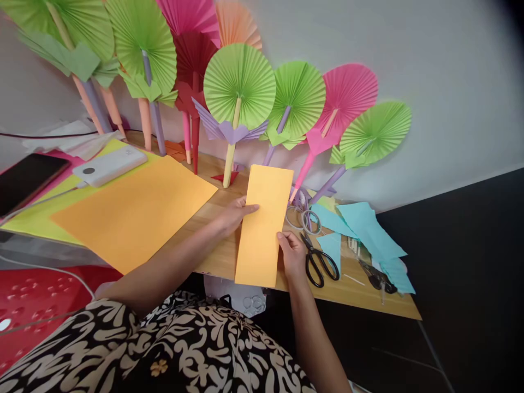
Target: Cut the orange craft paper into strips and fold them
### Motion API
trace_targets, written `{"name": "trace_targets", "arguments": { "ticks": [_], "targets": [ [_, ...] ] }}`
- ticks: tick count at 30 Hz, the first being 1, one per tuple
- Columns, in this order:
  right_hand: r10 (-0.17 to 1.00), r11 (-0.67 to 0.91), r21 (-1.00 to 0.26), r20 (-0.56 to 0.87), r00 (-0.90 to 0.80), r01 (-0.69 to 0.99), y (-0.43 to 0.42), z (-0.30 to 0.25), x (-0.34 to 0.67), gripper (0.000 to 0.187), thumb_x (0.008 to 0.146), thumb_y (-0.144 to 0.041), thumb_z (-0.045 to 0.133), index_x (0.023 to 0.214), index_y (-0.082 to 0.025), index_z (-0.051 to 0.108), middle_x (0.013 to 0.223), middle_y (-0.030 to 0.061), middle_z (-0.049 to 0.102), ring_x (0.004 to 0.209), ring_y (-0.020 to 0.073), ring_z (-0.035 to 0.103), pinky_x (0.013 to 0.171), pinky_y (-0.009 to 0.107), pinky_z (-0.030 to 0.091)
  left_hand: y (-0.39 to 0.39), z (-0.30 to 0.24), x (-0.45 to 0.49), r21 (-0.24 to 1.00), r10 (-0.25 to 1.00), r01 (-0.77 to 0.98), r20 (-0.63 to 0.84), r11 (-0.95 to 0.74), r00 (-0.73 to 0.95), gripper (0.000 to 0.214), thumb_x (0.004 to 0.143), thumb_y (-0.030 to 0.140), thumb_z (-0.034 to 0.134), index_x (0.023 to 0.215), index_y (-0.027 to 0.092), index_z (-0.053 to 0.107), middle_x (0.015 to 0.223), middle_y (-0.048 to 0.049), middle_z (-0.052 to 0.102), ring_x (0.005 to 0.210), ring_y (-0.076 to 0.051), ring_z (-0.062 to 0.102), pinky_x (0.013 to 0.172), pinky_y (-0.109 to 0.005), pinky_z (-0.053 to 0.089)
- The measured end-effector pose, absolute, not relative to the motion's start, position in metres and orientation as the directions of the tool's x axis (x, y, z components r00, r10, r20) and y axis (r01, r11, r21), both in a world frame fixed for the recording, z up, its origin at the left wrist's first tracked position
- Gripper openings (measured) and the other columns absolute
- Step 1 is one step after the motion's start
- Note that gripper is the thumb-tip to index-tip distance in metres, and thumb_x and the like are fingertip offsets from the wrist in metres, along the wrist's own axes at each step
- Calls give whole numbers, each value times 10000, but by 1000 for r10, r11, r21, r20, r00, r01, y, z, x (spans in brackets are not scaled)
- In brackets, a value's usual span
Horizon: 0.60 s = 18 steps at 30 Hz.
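A long folded strip of yellow-orange paper point(265, 229) is held upright over the table's front part, between both hands. My left hand point(237, 214) grips its left edge, the thumb lying on the front face and the other fingers behind. Lower down, my right hand point(292, 251) pinches the right edge between thumb and fingers. Just right of that hand lie black-handled scissors point(321, 265), apart from it. A flat sheet of orange paper point(143, 210) rests on the table to the left of the strip.
Pleated paper flowers, among them a green one point(239, 84) and a pink one point(347, 95), lean against the wall. Tape rolls point(311, 222), blue paper scraps point(370, 232) and smaller scissors point(379, 277) lie right. A white power bank point(110, 165) and phone point(30, 180) are left.
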State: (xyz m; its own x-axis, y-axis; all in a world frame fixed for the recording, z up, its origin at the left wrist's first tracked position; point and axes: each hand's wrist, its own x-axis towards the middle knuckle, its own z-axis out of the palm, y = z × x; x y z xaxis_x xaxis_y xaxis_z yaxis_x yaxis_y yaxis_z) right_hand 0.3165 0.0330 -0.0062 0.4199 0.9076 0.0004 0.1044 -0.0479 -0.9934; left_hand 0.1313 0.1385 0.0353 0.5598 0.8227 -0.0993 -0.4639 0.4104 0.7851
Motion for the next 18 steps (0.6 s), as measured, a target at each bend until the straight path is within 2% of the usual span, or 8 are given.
{"name": "trace_targets", "arguments": {
  "ticks": [5, 7, 9, 11, 13, 15, 18],
  "targets": [
    [858, 54, -998, 67, 509, 41, 37, -1, 311, 353, 775, -522, 728, 870, -181, 738, 872, 52, 745, 778, 202, 647, 734, 332, 518, 137, 32, 132, 786, 791, -441, -96, 433, 605, 495, 699, 333, 880, 1126, 141, 720, 1163, -133, 767, 1017, -271, 731, 942, -389, 539],
    [783, 115, -992, 126, 609, 58, 35, 12, 308, 339, 795, -505, 717, 870, -174, 730, 768, 29, 709, 691, 168, 616, 684, 310, 505, 137, 30, 133, 788, 781, -431, -98, 439, 616, 502, 703, 323, 876, 1144, 147, 715, 1176, -132, 763, 1023, -269, 729, 944, -387, 535],
    [739, 170, -977, 213, 639, 129, 22, 35, 304, 291, 837, -471, 693, 836, -181, 720, 604, -30, 599, 572, 125, 537, 611, 271, 464, 136, 28, 134, 790, 768, -414, -106, 451, 632, 513, 697, 324, 878, 1149, 145, 714, 1180, -137, 761, 1023, -274, 728, 937, -388, 535],
    [815, 208, -951, 298, 497, 229, -2, 66, 298, 239, 883, -423, 661, 812, -203, 722, 558, -43, 558, 548, 118, 529, 599, 264, 457, 136, 26, 135, 793, 757, -406, -103, 454, 645, 539, 689, 335, 883, 1160, 140, 707, 1187, -144, 758, 1014, -281, 730, 923, -389, 539],
    [926, 238, -915, 316, 209, 327, -32, 97, 293, 212, 880, -430, 649, 854, -246, 749, 567, -24, 598, 551, 143, 561, 572, 282, 468, 135, 26, 135, 789, 752, -414, -90, 454, 653, 573, 682, 344, 889, 1181, 144, 693, 1191, -144, 756, 988, -280, 737, 904, -389, 546],
    [954, 294, -880, 294, -57, 373, -61, 121, 290, 227, 839, -519, 629, 861, -335, 761, 541, -24, 602, 540, 164, 571, 546, 301, 472, 134, 25, 136, 781, 743, -416, -88, 465, 664, 596, 670, 342, 899, 1189, 144, 682, 1174, -143, 762, 945, -270, 745, 880, -384, 555],
    [942, 335, -861, 308, -131, 382, -88, 141, 293, 244, 688, -666, 652, 685, -432, 721, 474, -10, 556, 499, 188, 557, 454, 320, 402, 132, 27, 136, 781, 722, -396, -99, 483, 685, 602, 661, 331, 910, 1181, 133, 681, 1149, -149, 767, 907, -256, 750, 855, -369, 562]
  ]
}}
